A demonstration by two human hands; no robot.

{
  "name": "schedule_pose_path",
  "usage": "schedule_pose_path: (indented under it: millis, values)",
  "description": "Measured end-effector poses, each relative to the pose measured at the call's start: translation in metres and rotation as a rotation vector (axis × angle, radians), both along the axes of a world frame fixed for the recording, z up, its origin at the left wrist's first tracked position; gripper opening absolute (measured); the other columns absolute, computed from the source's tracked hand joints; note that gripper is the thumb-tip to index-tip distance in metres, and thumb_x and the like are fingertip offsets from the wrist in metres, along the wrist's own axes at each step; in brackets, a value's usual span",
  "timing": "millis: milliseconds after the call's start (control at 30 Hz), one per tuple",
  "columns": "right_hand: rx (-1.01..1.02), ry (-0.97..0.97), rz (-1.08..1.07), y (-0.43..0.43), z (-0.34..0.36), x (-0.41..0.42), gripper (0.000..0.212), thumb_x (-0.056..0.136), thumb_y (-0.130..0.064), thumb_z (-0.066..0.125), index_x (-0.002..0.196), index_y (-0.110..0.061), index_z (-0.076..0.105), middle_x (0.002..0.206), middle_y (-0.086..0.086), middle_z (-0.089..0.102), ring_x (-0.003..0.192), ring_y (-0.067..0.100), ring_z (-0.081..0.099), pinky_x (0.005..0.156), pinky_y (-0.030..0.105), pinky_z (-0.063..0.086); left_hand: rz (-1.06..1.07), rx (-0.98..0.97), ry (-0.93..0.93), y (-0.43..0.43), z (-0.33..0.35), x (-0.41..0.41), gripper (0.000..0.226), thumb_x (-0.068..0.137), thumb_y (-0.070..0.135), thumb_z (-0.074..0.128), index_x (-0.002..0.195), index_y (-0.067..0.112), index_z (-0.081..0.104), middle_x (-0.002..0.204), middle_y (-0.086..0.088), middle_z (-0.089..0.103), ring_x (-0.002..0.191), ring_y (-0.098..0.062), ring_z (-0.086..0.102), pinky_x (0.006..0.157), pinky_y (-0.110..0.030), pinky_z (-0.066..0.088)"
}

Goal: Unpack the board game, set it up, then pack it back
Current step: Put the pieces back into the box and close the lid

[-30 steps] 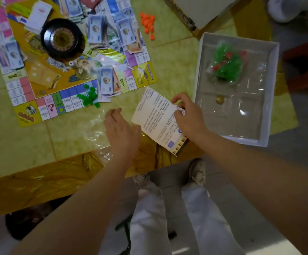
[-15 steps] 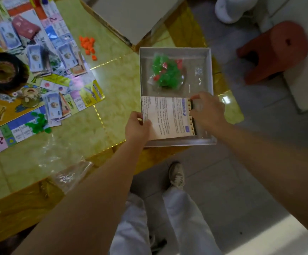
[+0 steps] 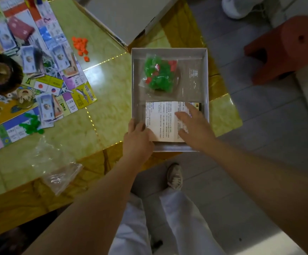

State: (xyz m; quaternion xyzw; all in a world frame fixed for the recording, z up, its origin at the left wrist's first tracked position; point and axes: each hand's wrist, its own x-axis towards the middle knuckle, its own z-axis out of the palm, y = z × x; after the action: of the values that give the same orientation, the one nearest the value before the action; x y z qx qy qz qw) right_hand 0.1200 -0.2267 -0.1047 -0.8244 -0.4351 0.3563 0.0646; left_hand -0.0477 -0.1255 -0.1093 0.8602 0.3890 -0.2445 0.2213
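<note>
Now packing is begun. Rule sheet (image 3: 162, 120) is pressed flat in near end of box (image 3: 169, 51) by right hand (image 3: 193, 129), fingers straight. Left hand (image 3: 137, 138) is set at sheet's edge; grip cannot be told. Bag of pieces (image 3: 157, 74) is packed. Board (image 3: 83, 94), money (image 3: 59, 56), orange pieces (image 3: 80, 46) are left on bench (image 3: 109, 111).

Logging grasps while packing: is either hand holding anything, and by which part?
Nothing looks gripped. The right hand lies flat on the instruction sheet in the box; the left hand rests on the sheet's near-left corner.
</note>
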Motion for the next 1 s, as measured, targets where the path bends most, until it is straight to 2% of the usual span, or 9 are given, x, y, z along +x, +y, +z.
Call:
schedule_pose_path:
  millis: [100, 200, 333, 433, 533, 633, 767, 867, 1000]
  values:
    - [-0.032, 0.126, 0.088, 0.006, 0.001, 0.0, 0.062, 0.095, -0.023, 0.053, 0.151, -0.03, 0.026, 0.162, -0.001, -0.007, 0.147, 0.025, 0.005, 0.115, 0.042, 0.026, -0.025, -0.013, -0.024, -0.002, -0.003, -0.002, 0.042, 0.089, 0.024, 0.05, 0.13, 0.015, 0.057, 0.146, -0.005, 0.04, 0.146, -0.03, 0.008, 0.119, -0.043, 0.02]
    - [-0.143, 0.092, 0.176, 0.011, 0.0, -0.001, 0.052, 0.093, -0.021, 0.055, 0.144, -0.026, 0.041, 0.162, 0.001, -0.007, 0.147, 0.026, 0.001, 0.112, 0.043, 0.03, -0.015, -0.024, -0.051, -0.004, -0.006, -0.005, 0.041, 0.087, 0.027, 0.049, 0.124, 0.017, 0.061, 0.137, -0.003, 0.051, 0.141, -0.027, 0.024, 0.119, -0.038, 0.019]
    - [-0.106, -0.071, 0.189, 0.023, 0.003, 0.003, 0.031, 0.09, -0.021, 0.058, 0.121, -0.02, 0.061, 0.152, 0.009, 0.022, 0.135, 0.031, 0.026, 0.104, 0.044, 0.037, 0.058, -0.084, -0.14, 0.0, 0.01, -0.001, 0.033, 0.09, 0.022, 0.05, 0.121, 0.018, 0.062, 0.123, -0.001, 0.053, 0.116, -0.024, 0.039, 0.099, -0.031, 0.037]
    - [-0.091, -0.111, 0.151, 0.04, 0.006, 0.006, 0.023, 0.092, -0.024, 0.056, 0.109, -0.014, 0.066, 0.129, 0.011, 0.042, 0.118, 0.029, 0.043, 0.098, 0.044, 0.043, 0.198, -0.186, -0.229, 0.015, 0.022, -0.001, 0.024, 0.092, 0.017, 0.052, 0.112, 0.015, 0.064, 0.112, -0.004, 0.049, 0.101, -0.025, 0.054, 0.083, -0.029, 0.042]
    - [0.062, -0.022, 0.009, 0.067, 0.012, 0.008, 0.019, 0.093, -0.018, 0.054, 0.103, -0.011, 0.068, 0.113, 0.012, 0.055, 0.101, 0.025, 0.055, 0.089, 0.042, 0.049, 0.312, -0.129, -0.295, 0.036, 0.023, -0.004, 0.026, 0.092, 0.014, 0.054, 0.117, 0.016, 0.061, 0.114, -0.006, 0.05, 0.096, -0.025, 0.059, 0.081, -0.034, 0.049]
    - [0.168, 0.108, -0.081, 0.11, 0.017, 0.007, 0.02, 0.094, -0.012, 0.051, 0.105, -0.013, 0.068, 0.106, 0.004, 0.064, 0.091, 0.017, 0.06, 0.086, 0.037, 0.051, 0.4, -0.137, -0.303, 0.07, 0.02, -0.002, 0.035, 0.091, 0.012, 0.053, 0.126, 0.015, 0.056, 0.118, -0.008, 0.057, 0.098, -0.025, 0.06, 0.082, -0.031, 0.044]
    - [0.286, 0.227, -0.204, 0.171, 0.014, 0.008, 0.018, 0.093, -0.01, 0.053, 0.106, -0.016, 0.063, 0.106, 0.002, 0.064, 0.093, 0.017, 0.062, 0.088, 0.04, 0.053, 0.544, -0.211, -0.293, 0.119, 0.016, 0.007, 0.035, 0.091, 0.013, 0.052, 0.125, 0.014, 0.055, 0.096, -0.008, 0.067, 0.094, -0.028, 0.061, 0.076, -0.03, 0.042]
    - [0.307, 0.169, -0.2, 0.221, 0.009, 0.01, 0.022, 0.092, -0.011, 0.052, 0.111, -0.017, 0.062, 0.116, 0.003, 0.056, 0.096, 0.019, 0.058, 0.088, 0.042, 0.05, 0.593, -0.279, -0.287, 0.158, 0.009, 0.015, 0.026, 0.09, 0.014, 0.052, 0.113, 0.017, 0.063, 0.092, -0.008, 0.068, 0.089, -0.028, 0.065, 0.077, -0.034, 0.051]
    - [0.276, 0.003, -0.079, 0.278, -0.003, 0.014, 0.031, 0.09, -0.013, 0.053, 0.119, -0.017, 0.063, 0.138, 0.005, 0.046, 0.129, 0.023, 0.038, 0.108, 0.037, 0.032, 0.615, -0.34, -0.295, 0.203, -0.002, 0.024, 0.022, 0.09, 0.014, 0.051, 0.105, 0.016, 0.067, 0.093, -0.006, 0.067, 0.088, -0.027, 0.066, 0.076, -0.036, 0.052]
